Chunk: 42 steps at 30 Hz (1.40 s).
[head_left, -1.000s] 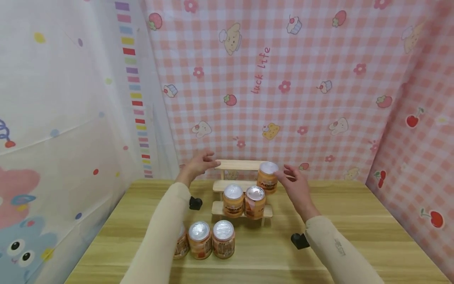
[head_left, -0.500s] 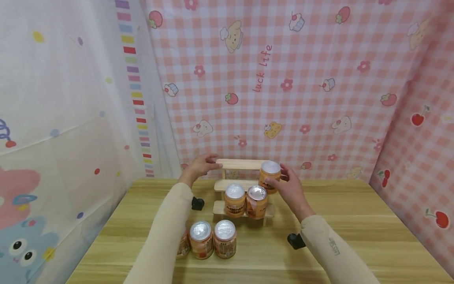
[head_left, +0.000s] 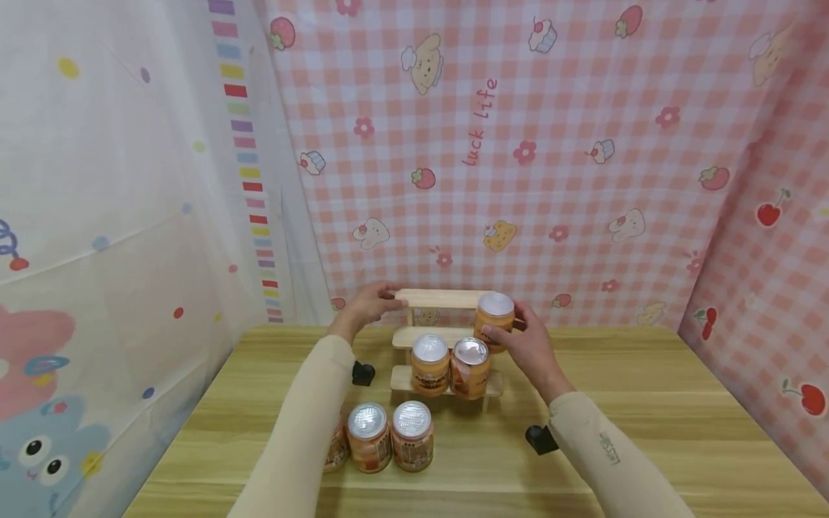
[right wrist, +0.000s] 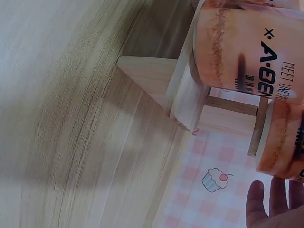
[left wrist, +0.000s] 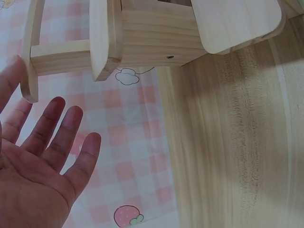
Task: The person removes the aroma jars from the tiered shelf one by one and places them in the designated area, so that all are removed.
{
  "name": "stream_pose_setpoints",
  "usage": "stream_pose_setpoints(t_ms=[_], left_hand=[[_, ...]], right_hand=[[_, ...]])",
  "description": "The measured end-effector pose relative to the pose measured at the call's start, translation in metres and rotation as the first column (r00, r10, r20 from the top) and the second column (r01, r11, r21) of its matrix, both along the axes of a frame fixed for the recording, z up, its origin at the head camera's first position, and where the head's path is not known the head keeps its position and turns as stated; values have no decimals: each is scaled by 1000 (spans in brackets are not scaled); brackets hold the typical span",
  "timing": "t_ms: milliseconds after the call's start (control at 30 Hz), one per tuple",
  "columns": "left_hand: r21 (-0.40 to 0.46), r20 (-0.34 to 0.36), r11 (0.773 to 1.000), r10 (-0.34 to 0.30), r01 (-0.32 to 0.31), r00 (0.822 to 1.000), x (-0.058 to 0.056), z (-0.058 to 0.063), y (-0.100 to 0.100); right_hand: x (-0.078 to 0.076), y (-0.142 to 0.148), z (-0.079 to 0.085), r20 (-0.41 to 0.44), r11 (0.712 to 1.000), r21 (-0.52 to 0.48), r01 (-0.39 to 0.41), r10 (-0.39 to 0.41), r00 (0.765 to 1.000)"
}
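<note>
A small three-tier wooden rack [head_left: 447, 298] stands at the table's back. My left hand [head_left: 368, 309] is at the left end of its top tier, thumb and fingertips right at the board; in the left wrist view the fingers [left wrist: 71, 123] are mostly straight and spread. My right hand [head_left: 532, 345] grips an orange can [head_left: 495, 316] with a silver lid, thumb in front and fingers behind. This can is upright at the right end of the middle tier. Two similar cans, one left [head_left: 430, 370] and one right [head_left: 470, 370], stand side by side on the bottom tier.
Three more cans stand on the wooden table [head_left: 615, 417] in front, a right one [head_left: 412, 439], a middle one [head_left: 369, 440] and a left one [head_left: 335, 452] partly hidden by my left sleeve. Black wrist cameras show beside both sleeves. A checked cloth [head_left: 570, 180] hangs behind.
My right hand has moved in from beside the upper can and closed its thumb and fingers round it. The left hand has come slightly closer onto the top tier's end.
</note>
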<state>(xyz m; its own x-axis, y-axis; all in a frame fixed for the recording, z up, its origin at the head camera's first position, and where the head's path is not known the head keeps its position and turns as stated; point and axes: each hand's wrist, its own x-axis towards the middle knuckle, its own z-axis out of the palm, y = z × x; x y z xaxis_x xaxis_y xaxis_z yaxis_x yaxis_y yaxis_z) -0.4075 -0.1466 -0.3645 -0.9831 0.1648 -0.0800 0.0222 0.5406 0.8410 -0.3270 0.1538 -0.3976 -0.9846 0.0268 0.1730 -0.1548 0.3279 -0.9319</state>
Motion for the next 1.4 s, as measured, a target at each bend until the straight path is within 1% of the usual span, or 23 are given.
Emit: stream_pose_setpoints(t_ms=[200,467,600,767,867,967,1067,1167,1300,1400], left_hand=[[12,9,1000,11,-11,1000,0,1,0],[26,31,999,20,-20,999,-1,1,3],[26,38,1000,15,-16,999,0,1,5],[21,39,1000,16,-17,999,0,2,7],[3,46,1000,14,-14,999,0,2,7],[-25,44,1000,8,-7,999,0,1,5],[-41,37,999,7,-6,999,0,0,2],[-23,47,1000,12,-11,999,0,0,0],[-11,71,1000,17,-16,997,1,1,-1],[-30,62,1000,6,-4,998,2,2,-2]], right_hand=[[-1,0,1,-17,996,83,17,-16,1000],[-2,1,1,-55,989,133,67,-61,997],[-3,5,0,-77,987,132,94,-85,993],[-1,16,2,-103,986,112,124,-113,988],[2,24,5,-113,983,121,141,-127,985],[6,34,8,-119,982,131,137,-122,985],[11,44,11,-108,982,147,115,-100,989],[20,54,12,-82,984,159,79,-67,994],[40,64,6,-61,982,186,16,-5,998],[58,65,-2,-52,979,202,-31,42,998]])
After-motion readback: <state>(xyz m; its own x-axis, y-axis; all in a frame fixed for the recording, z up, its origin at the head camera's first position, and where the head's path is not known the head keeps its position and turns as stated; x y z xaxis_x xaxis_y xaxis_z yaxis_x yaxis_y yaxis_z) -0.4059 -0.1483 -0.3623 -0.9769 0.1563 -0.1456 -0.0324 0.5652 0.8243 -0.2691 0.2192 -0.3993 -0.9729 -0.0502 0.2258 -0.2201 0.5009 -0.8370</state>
